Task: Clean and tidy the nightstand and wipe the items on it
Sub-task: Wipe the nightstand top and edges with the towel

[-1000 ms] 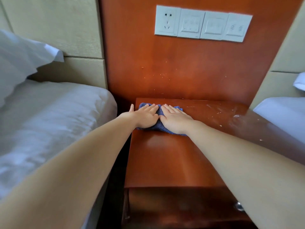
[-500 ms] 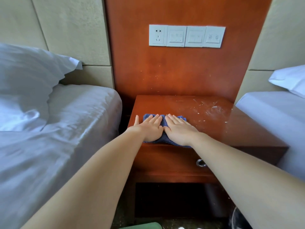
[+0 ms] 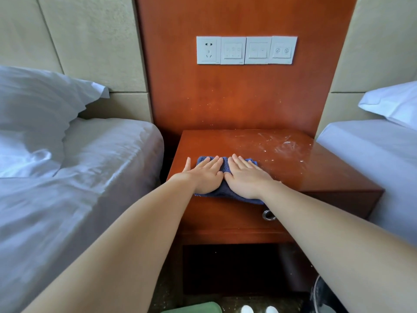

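Nearest the viewer, below the nightstand (image 3: pixel 316 177) top, a ring pull (image 3: pixel 269 215) marks the drawer front. At the front edge of the top, on its left half, lies the blue cloth (image 3: pixel 225 192). Its long axis runs left to right, parallel to that edge. Left hand (image 3: pixel 206 176) and right hand (image 3: pixel 246 177) press flat on it side by side. Their fingers are straight and point away, the thumbs almost touch, and neither hand grips the fabric. Beyond and to the right, apart from the cloth, white specks and smears (image 3: pixel 282 144) cover the far right part of the top. The right hand lies nearer to them, so the coming stroke probably runs forward and rightward. Farther back, specks also dot the wooden back panel (image 3: pixel 225 102) under the switch plate (image 3: pixel 246 50).
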`<act>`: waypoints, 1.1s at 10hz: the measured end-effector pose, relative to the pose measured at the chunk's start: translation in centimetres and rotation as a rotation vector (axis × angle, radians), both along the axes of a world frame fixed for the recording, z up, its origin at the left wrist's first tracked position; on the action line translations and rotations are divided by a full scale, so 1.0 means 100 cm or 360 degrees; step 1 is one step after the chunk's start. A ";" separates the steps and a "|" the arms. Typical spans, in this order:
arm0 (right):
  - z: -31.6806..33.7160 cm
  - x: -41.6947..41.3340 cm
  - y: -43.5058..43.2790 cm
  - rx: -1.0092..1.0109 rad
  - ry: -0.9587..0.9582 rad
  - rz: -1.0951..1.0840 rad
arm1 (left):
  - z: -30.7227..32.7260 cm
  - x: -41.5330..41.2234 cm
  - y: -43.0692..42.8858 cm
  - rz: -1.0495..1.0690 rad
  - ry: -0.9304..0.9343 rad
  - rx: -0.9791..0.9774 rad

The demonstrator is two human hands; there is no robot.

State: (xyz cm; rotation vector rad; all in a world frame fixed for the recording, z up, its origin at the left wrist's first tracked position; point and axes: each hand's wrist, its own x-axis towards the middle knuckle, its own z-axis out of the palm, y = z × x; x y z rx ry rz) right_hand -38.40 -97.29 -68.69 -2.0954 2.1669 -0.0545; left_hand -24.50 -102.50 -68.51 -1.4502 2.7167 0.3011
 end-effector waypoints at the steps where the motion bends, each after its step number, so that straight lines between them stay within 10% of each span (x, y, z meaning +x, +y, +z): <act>1: 0.000 -0.005 -0.017 0.0022 -0.0008 -0.0002 | 0.000 -0.006 -0.014 0.0000 -0.0002 -0.0024; 11: -0.001 -0.070 -0.264 0.0012 -0.0028 -0.0073 | -0.004 -0.073 -0.252 0.0078 0.0058 -0.0076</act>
